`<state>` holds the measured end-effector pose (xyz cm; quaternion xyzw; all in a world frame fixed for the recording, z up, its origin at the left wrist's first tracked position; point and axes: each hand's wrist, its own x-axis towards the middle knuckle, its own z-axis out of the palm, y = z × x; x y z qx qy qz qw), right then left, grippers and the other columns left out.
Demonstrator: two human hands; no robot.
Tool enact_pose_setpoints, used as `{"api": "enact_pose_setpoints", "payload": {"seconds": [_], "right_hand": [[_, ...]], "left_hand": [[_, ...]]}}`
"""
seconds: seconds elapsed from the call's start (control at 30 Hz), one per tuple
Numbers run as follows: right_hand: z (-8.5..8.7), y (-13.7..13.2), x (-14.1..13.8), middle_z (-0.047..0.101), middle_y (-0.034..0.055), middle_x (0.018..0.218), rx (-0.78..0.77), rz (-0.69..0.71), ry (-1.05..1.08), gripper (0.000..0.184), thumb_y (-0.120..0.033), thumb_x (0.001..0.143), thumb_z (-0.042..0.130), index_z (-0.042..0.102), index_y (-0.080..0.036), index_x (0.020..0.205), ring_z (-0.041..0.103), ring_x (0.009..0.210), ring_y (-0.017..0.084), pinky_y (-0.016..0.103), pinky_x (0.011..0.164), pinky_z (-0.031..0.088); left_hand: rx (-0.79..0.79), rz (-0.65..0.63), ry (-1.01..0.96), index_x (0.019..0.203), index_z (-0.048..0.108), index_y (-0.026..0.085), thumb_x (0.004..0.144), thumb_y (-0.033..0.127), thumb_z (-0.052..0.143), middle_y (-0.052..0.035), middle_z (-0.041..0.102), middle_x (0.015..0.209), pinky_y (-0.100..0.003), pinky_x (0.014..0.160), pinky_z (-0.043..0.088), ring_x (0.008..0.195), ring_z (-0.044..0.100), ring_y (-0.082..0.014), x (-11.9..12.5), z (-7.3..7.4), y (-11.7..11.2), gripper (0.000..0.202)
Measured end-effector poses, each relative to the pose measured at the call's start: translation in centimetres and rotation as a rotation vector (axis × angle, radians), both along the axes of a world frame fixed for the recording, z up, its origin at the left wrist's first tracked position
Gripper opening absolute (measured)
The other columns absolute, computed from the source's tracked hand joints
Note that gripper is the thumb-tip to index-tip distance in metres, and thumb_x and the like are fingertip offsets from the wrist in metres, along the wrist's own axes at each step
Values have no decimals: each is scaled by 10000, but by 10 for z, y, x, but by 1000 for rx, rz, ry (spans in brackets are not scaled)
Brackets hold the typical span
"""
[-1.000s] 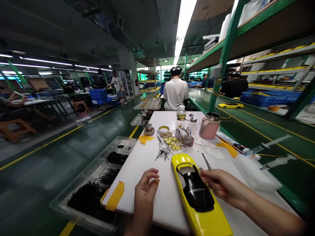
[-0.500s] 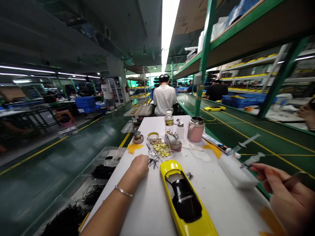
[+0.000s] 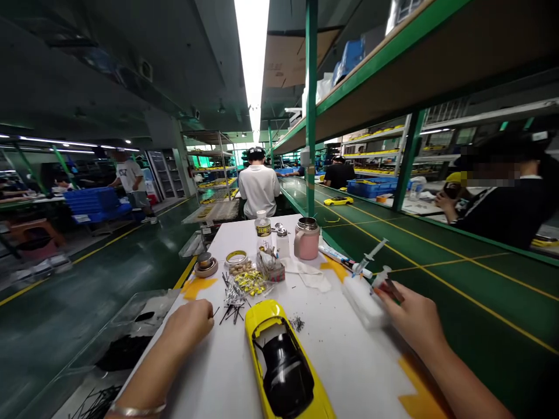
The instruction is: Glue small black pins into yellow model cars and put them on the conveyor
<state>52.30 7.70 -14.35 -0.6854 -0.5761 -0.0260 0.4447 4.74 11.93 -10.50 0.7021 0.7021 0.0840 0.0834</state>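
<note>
My left hand is closed at the left of the white tabletop, with a thin black stick showing at its fingertips. Beside it is a pile of black and silver sticks. My right hand is closed around a flat grey metal tool, perhaps tweezers. Its fingertips are beside a syringe at the white foam block; whether they touch it I cannot tell. Another syringe leans there. Between my hands lies a yellow model car body with a black cabin part.
A bag of small yellow parts, a tape roll, a bottle and a pink mug stand farther back. Clear trays of black parts lie left. A green conveyor runs right; a co-worker sits beyond it.
The view has turned right. My right hand has come inward to the foam block and syringes, still with the metal tool. My left hand has drawn back a little from the stick pile.
</note>
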Motion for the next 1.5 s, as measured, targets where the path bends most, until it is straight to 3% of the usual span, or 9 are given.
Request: {"api": "enact_pose_setpoints", "payload": {"seconds": [0.17, 0.3, 0.4, 0.57, 0.77, 0.97, 1.1, 1.23, 1.5], "right_hand": [[1, 5, -3, 740, 50, 815, -11, 76, -14, 291, -502, 834, 602, 699, -235, 896, 665, 686, 250, 314, 620, 429], [4, 11, -2, 656, 41, 635, -6, 91, 4, 260, -484, 848, 612, 633, -233, 783, 582, 552, 227, 318, 564, 375], [2, 11, -2, 752, 96, 854, 57, 58, 79, 310, -488, 965, 515, 650, -209, 957, 698, 773, 268, 327, 688, 469], [5, -1, -25, 769, 114, 1016, 254, 90, 299, 301, -484, 954, 633, 696, -197, 1021, 736, 953, 301, 372, 832, 548], [14, -25, -82, 771, 37, 873, -21, 547, 772, 708, -369, 904, 690, 356, -225, 1511, 772, 782, 274, 391, 757, 591], [24, -23, -120, 749, 68, 913, -107, 786, 1144, 289, -238, 788, 662, 612, -163, 1063, 753, 821, 226, 276, 655, 534], [26, -21, -125, 699, 50, 794, -107, 889, 1351, 161, -161, 678, 621, 615, -155, 838, 623, 663, 137, 174, 428, 304], [21, -27, -115, 631, 12, 711, -89, 990, 1490, 121, -165, 716, 654, 585, -171, 815, 364, 509, 74, 169, 381, 132], [26, -37, -108, 450, 6, 577, -117, 1197, 1740, 408, -489, 873, 721, 592, -166, 661, 305, 526, 105, 163, 359, 135]], "left_hand": [[-37, -84, -151, 717, 654, 221, 820, 325, 529, -43, 726, 739, -286, 638, 388, 727, 648, -234, -8, -1, -23, 193], [-44, -95, -571, 1113, 602, 187, 823, 405, 563, -3, 704, 720, -282, 656, 486, 669, 634, -201, 2, -1, -45, 365], [-16, -147, -725, 1210, 602, 167, 839, 427, 583, 12, 652, 695, -277, 631, 501, 656, 612, -185, 20, 9, -64, 453], [-40, -343, -525, 995, 788, 220, 922, 423, 571, -47, 734, 876, -279, 683, 530, 769, 678, -183, 53, 17, -87, 306], [212, -617, -59, 1312, 683, 246, 887, 342, 730, -68, 719, 1127, -351, 778, 599, 928, 717, -232, 79, 9, -107, 438], [322, -764, 326, 1340, 620, 153, 774, 161, 741, -101, 704, 1123, -362, 687, 634, 983, 702, -282, 112, 18, -119, 579], [361, -839, 387, 1330, 615, 109, 789, 114, 610, -113, 704, 1075, -363, 674, 625, 936, 681, -274, 129, 22, -124, 540], [424, -883, 320, 1343, 600, 93, 863, 87, 493, -123, 694, 1082, -341, 727, 592, 957, 644, -252, 132, 23, -128, 492], [372, -796, 353, 1402, 545, 78, 862, 230, 723, -152, 659, 1132, -406, 771, 593, 1012, 614, -305, 125, 29, -123, 589]]}}
